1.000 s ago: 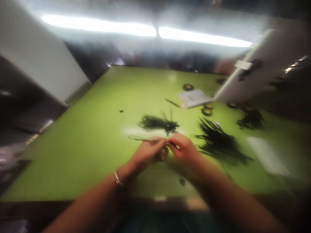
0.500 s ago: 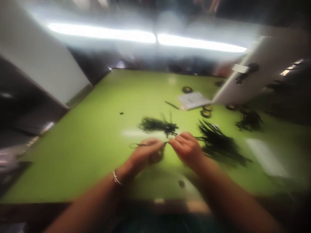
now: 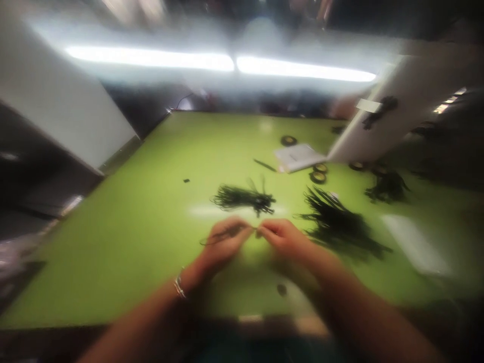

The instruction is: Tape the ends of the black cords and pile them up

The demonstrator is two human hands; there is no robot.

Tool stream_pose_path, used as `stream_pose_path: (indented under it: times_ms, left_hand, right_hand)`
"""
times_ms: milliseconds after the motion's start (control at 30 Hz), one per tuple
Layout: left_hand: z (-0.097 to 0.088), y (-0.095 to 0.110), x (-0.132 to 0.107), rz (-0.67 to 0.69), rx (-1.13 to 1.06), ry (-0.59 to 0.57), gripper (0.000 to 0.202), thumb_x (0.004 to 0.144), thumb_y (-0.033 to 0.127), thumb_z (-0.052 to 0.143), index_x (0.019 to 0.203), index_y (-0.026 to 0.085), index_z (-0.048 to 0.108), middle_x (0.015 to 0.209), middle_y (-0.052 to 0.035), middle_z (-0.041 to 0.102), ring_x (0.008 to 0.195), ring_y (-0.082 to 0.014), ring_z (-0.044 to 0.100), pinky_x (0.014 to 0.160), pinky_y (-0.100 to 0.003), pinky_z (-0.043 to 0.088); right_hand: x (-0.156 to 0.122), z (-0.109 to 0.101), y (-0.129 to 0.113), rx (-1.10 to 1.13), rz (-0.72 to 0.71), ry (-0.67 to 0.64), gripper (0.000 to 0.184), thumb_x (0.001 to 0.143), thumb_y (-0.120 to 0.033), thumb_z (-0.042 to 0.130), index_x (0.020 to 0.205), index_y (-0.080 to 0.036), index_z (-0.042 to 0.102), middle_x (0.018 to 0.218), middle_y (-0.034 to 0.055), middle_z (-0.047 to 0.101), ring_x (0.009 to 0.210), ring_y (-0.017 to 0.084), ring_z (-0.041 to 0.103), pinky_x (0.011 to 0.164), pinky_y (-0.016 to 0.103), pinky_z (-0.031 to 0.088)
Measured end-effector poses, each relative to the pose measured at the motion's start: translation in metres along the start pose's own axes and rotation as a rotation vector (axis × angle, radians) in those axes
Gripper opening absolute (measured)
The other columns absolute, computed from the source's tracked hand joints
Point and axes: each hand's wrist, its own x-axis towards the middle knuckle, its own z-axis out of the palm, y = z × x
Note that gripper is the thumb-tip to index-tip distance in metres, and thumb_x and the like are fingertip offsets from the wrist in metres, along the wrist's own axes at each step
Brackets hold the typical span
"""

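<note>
Two hands (image 3: 255,239) over green table (image 3: 151,237), light strips (image 3: 227,64) overhead.

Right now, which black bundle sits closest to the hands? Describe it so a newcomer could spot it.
Start at the green table and find the two hands meeting near its front edge, left hand and right hand. Just beyond their fingertips lies the small black bundle. Unlike the larger black pile to its right, it is compact, cinched at its right end and fanned out at its left.
</note>
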Motion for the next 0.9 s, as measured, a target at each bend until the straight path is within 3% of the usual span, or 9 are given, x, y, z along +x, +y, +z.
stream_pose_path:
  times_ms: [67,167,267,367,533,667,767,833,900]
  left_hand:
    - [-0.001,0.003,0.0,-0.114,-0.167,-0.062,0.024,0.074,0.035,0.075,0.076,0.013,0.065,0.058,0.0013,0.051,0.053,-0.0084,0.043,0.05,-0.022,0.032]
    - [-0.004,0.006,0.001,-0.282,-0.383,-0.156,0.034,0.076,0.044,0.073,0.075,0.012,0.062,0.052,0.0055,0.041,0.043,-0.004,0.031,0.044,-0.021,0.022]
    - [-0.008,0.007,0.002,-0.361,-0.426,-0.186,0.035,0.075,0.043,0.075,0.07,0.012,0.06,0.047,0.0071,0.037,0.04,-0.0031,0.028,0.043,-0.021,0.018]
    - [-0.011,0.004,0.002,-0.377,-0.438,-0.236,0.032,0.074,0.039,0.076,0.068,0.013,0.057,0.045,0.0077,0.035,0.04,-0.0039,0.029,0.043,-0.021,0.018]
    - [-0.012,0.0,0.001,-0.194,-0.258,-0.194,0.028,0.082,0.038,0.068,0.072,0.014,0.058,0.057,0.0042,0.044,0.048,-0.0059,0.035,0.047,-0.021,0.024]
    - [-0.011,-0.001,0.002,0.146,0.103,-0.124,0.021,0.086,0.03,0.064,0.071,0.015,0.059,0.071,-0.0011,0.053,0.064,-0.0119,0.047,0.061,-0.026,0.038]
    - [-0.01,-0.003,0.003,0.381,0.335,-0.091,0.015,0.087,0.025,0.06,0.075,0.016,0.062,0.081,-0.0052,0.057,0.077,-0.0164,0.051,0.072,-0.029,0.042]
    - [-0.01,-0.002,0.002,0.441,0.377,-0.109,0.011,0.088,0.023,0.059,0.08,0.017,0.064,0.084,-0.0064,0.057,0.078,-0.0172,0.052,0.072,-0.029,0.043]
    - [-0.011,0.0,0.002,0.429,0.362,-0.142,0.007,0.087,0.023,0.061,0.086,0.018,0.065,0.087,-0.0068,0.059,0.079,-0.0172,0.052,0.072,-0.029,0.044]
  right_hand:
    - [0.001,-0.002,0.001,-0.063,-0.095,0.082,0.021,0.091,-0.021,0.053,0.072,-0.018,0.061,0.066,-0.0011,0.061,0.063,0.012,0.054,0.06,0.023,0.041]
    - [0.0,-0.007,0.001,-0.409,-0.397,0.272,0.024,0.093,-0.019,0.052,0.071,-0.018,0.061,0.061,0.0003,0.056,0.065,0.014,0.046,0.067,0.028,0.039]
    - [-0.003,-0.011,0.001,-0.682,-0.67,0.385,0.018,0.093,-0.012,0.049,0.086,-0.018,0.065,0.061,0.0008,0.056,0.069,0.016,0.044,0.074,0.032,0.039]
    - [-0.005,-0.012,0.003,-0.742,-0.789,0.443,0.018,0.091,-0.009,0.052,0.102,-0.017,0.064,0.067,0.0011,0.06,0.076,0.017,0.047,0.083,0.033,0.04]
    - [0.002,-0.008,0.011,-0.599,-0.64,0.382,0.008,0.091,-0.02,0.057,0.091,-0.02,0.065,0.069,0.0009,0.062,0.075,0.017,0.05,0.08,0.032,0.042]
    - [0.004,-0.004,0.01,-0.318,-0.455,0.268,0.019,0.096,-0.03,0.049,0.097,-0.018,0.064,0.087,0.0056,0.068,0.082,0.017,0.056,0.08,0.034,0.043]
    - [0.002,0.0,0.006,-0.225,-0.26,0.108,0.028,0.097,-0.029,0.044,0.078,-0.019,0.062,0.072,0.0017,0.064,0.069,0.014,0.054,0.068,0.028,0.043]
    - [0.001,0.001,0.005,-0.116,-0.164,0.015,0.03,0.096,-0.028,0.046,0.072,-0.018,0.06,0.065,-0.0013,0.059,0.061,0.012,0.051,0.06,0.024,0.041]
    - [0.001,0.0,0.006,-0.032,-0.152,0.007,0.027,0.095,-0.027,0.048,0.074,-0.018,0.06,0.064,-0.0022,0.059,0.06,0.011,0.052,0.057,0.022,0.04]
